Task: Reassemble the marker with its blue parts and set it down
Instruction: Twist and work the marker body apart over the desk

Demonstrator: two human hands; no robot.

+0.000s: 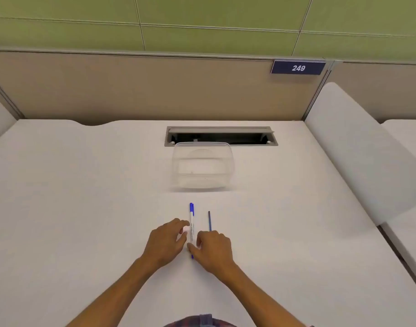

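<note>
The marker [191, 226] lies lengthwise on the table [84, 197], blue cap pointing away, and is touched at mid-barrel by the curled fingertips of the left hand [165, 241], while its near blue end is pinched by the right hand [212, 249]. A thin blue rod [209, 220] lies just beside it, apart; if left out, the assembly would be incomplete, and the round barrel could be rolled aside. A clear container [202, 167] stands farther back, obstructing nothing.
</note>
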